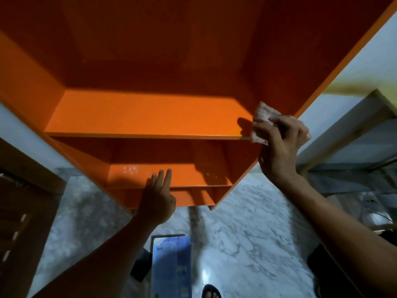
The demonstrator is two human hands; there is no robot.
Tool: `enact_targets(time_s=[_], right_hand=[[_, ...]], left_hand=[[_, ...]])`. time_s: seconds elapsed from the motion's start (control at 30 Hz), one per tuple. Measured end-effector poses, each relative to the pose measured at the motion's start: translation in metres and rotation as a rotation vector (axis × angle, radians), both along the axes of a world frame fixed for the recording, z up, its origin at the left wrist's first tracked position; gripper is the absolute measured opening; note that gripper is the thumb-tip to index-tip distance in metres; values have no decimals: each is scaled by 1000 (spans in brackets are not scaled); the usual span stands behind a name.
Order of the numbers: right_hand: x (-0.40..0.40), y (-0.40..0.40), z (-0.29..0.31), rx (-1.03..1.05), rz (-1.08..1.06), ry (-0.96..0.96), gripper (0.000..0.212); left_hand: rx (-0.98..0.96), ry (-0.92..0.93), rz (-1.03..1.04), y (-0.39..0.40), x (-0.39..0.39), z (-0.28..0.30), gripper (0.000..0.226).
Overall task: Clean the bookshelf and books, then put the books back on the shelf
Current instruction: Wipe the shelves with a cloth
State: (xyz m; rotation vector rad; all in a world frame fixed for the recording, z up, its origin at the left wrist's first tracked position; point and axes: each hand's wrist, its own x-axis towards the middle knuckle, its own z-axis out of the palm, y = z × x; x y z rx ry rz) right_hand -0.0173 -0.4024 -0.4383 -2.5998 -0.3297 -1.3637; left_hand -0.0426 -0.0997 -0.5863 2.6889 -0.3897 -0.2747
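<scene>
Evidently the person is wiping the orange bookshelf point(150, 117), which fills the upper and middle of the frame with every visible shelf bare of books. The right hand point(279, 145), at the right of the frame, has its fingers curled round a pale, crumpled cloth point(263, 119) and presses it against the inner face of the bookshelf's right side panel, just at the end of the upper shelf board. The left hand point(158, 196), low in the centre, lies with straight fingers resting on the front edge of the lower shelf board, holding nothing and seemingly steadying the unit. The cloth looks soft and limp, so it will likely bunch and needs a full-fingered grip as now. The bookshelf looks stiff, flat-panelled and glossy, probably slick under a damp cloth, and best braced at a board edge or side panel. At the bottom centre a blue book point(169, 265) lies on the marble floor point(247, 233); it looks thin and light, and would be best lifted by its long edges. A sandalled foot point(211, 292) shows just beside it.
</scene>
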Motion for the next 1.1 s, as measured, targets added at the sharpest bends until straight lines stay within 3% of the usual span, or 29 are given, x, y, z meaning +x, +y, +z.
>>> enact_targets(time_s=[0.13, 0.2, 0.33, 0.47, 0.57, 0.7, 0.8, 0.9, 1.0, 1.1], right_hand=[[-5, 9, -42, 181, 7, -9, 45], [-11, 12, -63, 293, 109, 54, 45], [-29, 15, -126, 329, -27, 452, 43], [-40, 21, -182, 367, 20, 677, 42], [-35, 33, -199, 517, 58, 785, 43], [3, 45, -205, 642, -111, 737, 52], [31, 56, -217, 596, -199, 732, 57], [42, 58, -238, 354, -265, 873, 56], [25, 64, -263, 120, -232, 970, 54], [14, 62, -265, 74, -127, 918, 56]], left_hand=[[98, 72, 22, -3, 3, -21, 73], [158, 61, 17, -2, 7, -29, 74], [149, 122, 59, 2, 13, -50, 73], [184, 107, 45, 10, 18, -70, 75], [201, 94, 42, 18, 19, -83, 75], [225, 115, 60, 33, 16, -101, 74], [215, 26, 43, 46, 19, -119, 74], [248, -61, 33, 50, 22, -135, 76], [246, -131, 65, 46, 17, -139, 79], [267, -232, 94, 40, 12, -139, 77]])
